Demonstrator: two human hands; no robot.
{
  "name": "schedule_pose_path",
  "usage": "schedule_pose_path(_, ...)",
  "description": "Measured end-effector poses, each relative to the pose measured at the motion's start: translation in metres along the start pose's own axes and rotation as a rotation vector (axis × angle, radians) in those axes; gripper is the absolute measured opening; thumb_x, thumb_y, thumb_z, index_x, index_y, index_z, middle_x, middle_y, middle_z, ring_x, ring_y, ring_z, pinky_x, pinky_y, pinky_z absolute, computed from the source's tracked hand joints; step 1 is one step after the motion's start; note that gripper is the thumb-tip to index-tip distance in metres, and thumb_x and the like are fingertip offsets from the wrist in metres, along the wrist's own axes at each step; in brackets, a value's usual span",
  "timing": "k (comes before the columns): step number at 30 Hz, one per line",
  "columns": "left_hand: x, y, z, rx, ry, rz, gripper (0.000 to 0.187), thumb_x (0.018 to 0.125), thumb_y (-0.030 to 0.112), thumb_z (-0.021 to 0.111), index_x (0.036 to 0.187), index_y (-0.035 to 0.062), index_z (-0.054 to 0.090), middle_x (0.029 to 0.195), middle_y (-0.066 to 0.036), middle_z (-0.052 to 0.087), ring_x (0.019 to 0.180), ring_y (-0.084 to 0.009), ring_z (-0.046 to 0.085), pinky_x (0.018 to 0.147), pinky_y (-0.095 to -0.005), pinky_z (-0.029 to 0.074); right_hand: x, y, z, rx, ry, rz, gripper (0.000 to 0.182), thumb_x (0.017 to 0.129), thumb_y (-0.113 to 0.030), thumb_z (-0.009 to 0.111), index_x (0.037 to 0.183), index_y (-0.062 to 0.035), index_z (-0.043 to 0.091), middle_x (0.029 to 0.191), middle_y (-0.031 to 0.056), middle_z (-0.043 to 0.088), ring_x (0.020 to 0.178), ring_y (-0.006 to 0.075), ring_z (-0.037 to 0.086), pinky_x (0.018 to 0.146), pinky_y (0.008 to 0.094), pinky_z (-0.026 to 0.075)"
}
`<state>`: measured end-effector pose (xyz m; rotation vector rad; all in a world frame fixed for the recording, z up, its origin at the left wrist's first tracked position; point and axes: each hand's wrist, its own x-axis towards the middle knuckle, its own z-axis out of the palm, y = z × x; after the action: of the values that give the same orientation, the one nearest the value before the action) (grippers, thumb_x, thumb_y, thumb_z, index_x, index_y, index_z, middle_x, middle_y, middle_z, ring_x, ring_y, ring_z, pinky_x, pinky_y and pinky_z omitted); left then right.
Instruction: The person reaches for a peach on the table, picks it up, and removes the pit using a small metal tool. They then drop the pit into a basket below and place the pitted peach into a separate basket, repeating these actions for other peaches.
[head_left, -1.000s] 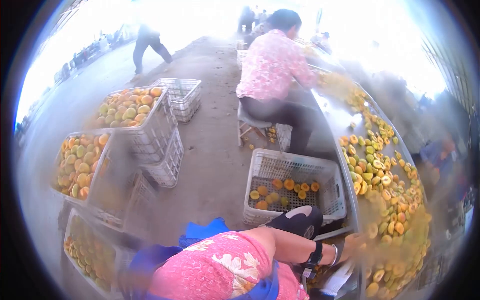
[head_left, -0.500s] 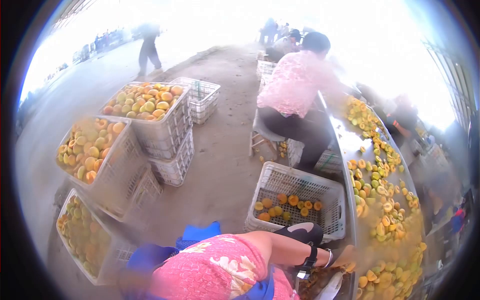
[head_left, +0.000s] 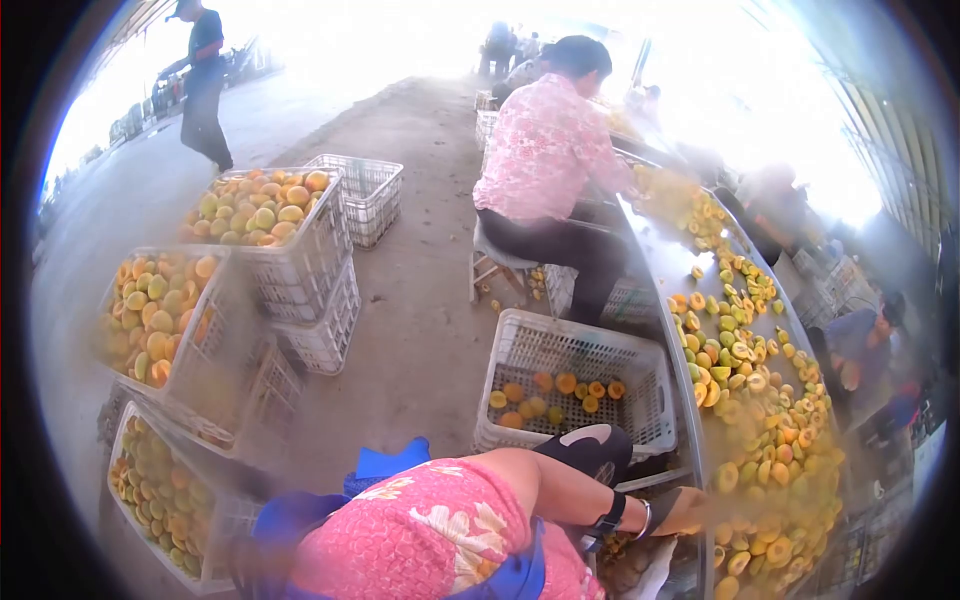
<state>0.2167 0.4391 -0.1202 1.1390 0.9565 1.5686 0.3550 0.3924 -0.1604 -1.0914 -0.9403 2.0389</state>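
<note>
My left hand (head_left: 680,511), with a dark band and a bracelet at the wrist, is at the near edge of a metal table (head_left: 662,262). Its fingers look curled together, but a smear on the lens hides what they hold. Right beside it lies a heap of apricots (head_left: 765,470), many of them halved. Below the hand are a white strip (head_left: 655,574) and a brown mass (head_left: 622,568) that I cannot make out. A white plastic crate (head_left: 515,335) with several apricots in its bottom stands next to my knee. My right hand is not in view.
Stacked crates full of apricots (head_left: 262,205) stand to the left, with more filled crates (head_left: 150,310) nearer. A co-worker in a pink top (head_left: 545,150) sits on a stool along the table. Another person (head_left: 203,90) walks at the back left. More people (head_left: 855,345) are across the table.
The view has shifted, so the crates and table appear further left. The walking person has moved left. My left hand stays at the table edge.
</note>
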Motion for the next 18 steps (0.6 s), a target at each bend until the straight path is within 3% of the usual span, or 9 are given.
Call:
schedule_pose_path(3, -0.004, 0.02, -0.01, -0.118, -0.349, -0.141, 0.049, 0.1, 0.04, 0.053, 0.075, 0.0019, 0.07, 0.067, -0.004, 0.068, 0.063, -0.0112, 0.063, 0.057, -0.0267, 0.049, -0.019, -0.008, 0.008, -0.17, 0.056, -0.001, 0.065, 0.099, -0.058, 0.051, 0.145, -0.0111, 0.05, 0.139, 0.0125, 0.056, 0.127, 0.0289, 0.053, 0.11, 0.0388, 0.043)
schedule_pose_path(6, -0.008, 0.057, -0.025, 0.16, -0.513, -0.018, 0.048, 0.099, 0.037, 0.054, 0.073, 0.0016, 0.072, 0.069, -0.004, 0.07, 0.066, -0.0117, 0.065, 0.06, -0.0281, 0.05, -0.02, -0.003, 0.02, 0.192, -0.281, -0.074, 0.054, 0.106, -0.045, 0.045, 0.137, -0.0019, 0.052, 0.135, 0.0124, 0.058, 0.125, 0.0286, 0.054, 0.108, 0.0417, 0.043)
schedule_pose_path(7, -0.013, 0.061, -0.02, 0.288, -0.541, 0.042, 0.048, 0.099, 0.037, 0.055, 0.072, 0.0013, 0.073, 0.069, -0.004, 0.071, 0.067, -0.012, 0.065, 0.061, -0.0286, 0.051, -0.021, -0.005, 0.019, 0.12, -0.42, -0.023, 0.062, 0.102, -0.055, 0.048, 0.136, -0.0038, 0.053, 0.138, 0.0112, 0.056, 0.128, 0.0286, 0.052, 0.111, 0.0457, 0.04)
schedule_pose_path(9, -0.01, 0.053, -0.016, 0.127, -0.463, -0.176, 0.047, 0.098, 0.038, 0.058, 0.073, 0.001, 0.073, 0.072, -0.006, 0.073, 0.069, -0.0133, 0.067, 0.065, -0.0295, 0.053, -0.016, 0.0, 0.005, 0.59, -0.524, 0.295, 0.049, 0.102, -0.057, 0.045, 0.124, -0.0172, 0.063, 0.061, -0.0018, 0.055, 0.045, 0.0145, 0.052, 0.04, 0.0283, 0.043)
schedule_pose_path(10, -0.003, 0.037, -0.018, 0.011, -0.548, -0.253, 0.058, 0.099, 0.048, 0.057, 0.071, -0.0008, 0.072, 0.071, -0.009, 0.072, 0.066, -0.0149, 0.067, 0.064, -0.0304, 0.053, -0.018, 0.003, 0.002, 0.472, -0.438, 0.278, 0.043, 0.103, -0.057, 0.044, 0.112, -0.0215, 0.066, 0.044, -0.0083, 0.03, 0.029, 0.0068, 0.02, 0.028, 0.0252, 0.017)
schedule_pose_path(11, 0.001, 0.023, -0.021, -0.267, -0.679, -0.156, 0.068, 0.1, 0.058, 0.05, 0.073, -0.0019, 0.071, 0.07, -0.013, 0.071, 0.063, -0.0178, 0.067, 0.058, -0.0298, 0.053, -0.022, -0.001, 0.013, 0.641, -0.398, 0.321, 0.04, 0.103, -0.056, 0.045, 0.103, -0.0197, 0.063, 0.048, -0.0071, 0.035, 0.032, 0.0069, 0.026, 0.031, 0.0251, 0.024)
schedule_pose_path(12, -0.001, 0.032, -0.019, -0.344, -0.564, -0.448, 0.071, 0.101, 0.059, 0.042, 0.077, -0.0016, 0.07, 0.073, -0.015, 0.07, 0.062, -0.021, 0.067, 0.056, -0.0296, 0.055, -0.022, -0.002, 0.017, 0.618, -0.426, 0.257, 0.039, 0.103, -0.055, 0.046, 0.1, -0.0177, 0.058, 0.051, -0.0068, 0.035, 0.033, 0.0073, 0.027, 0.033, 0.0252, 0.026)
schedule_pose_path(15, 0.017, 0.003, -0.014, -0.669, -0.078, -0.505, 0.055, 0.104, 0.05, 0.043, 0.095, -0.0012, 0.064, 0.082, -0.014, 0.068, 0.07, -0.0256, 0.068, 0.061, -0.0354, 0.059, -0.015, 0.006, 0.007, 0.582, -0.615, 0.122, 0.045, 0.101, -0.056, 0.049, 0.102, -0.0122, 0.055, 0.057, -0.0061, 0.04, 0.033, 0.0072, 0.027, 0.032, 0.0269, 0.024)
schedule_pose_path(18, 0.045, -0.002, -0.066, -0.499, 0.024, -0.186, 0.051, 0.104, 0.041, 0.047, 0.092, -0.0038, 0.066, 0.082, -0.016, 0.069, 0.072, -0.0267, 0.068, 0.067, -0.037, 0.057, -0.021, 0.005, 0.002, 0.654, -0.617, 0.106, 0.044, 0.101, -0.055, 0.05, 0.103, -0.011, 0.056, 0.059, -0.0046, 0.044, 0.033, 0.0083, 0.03, 0.032, 0.0269, 0.027)
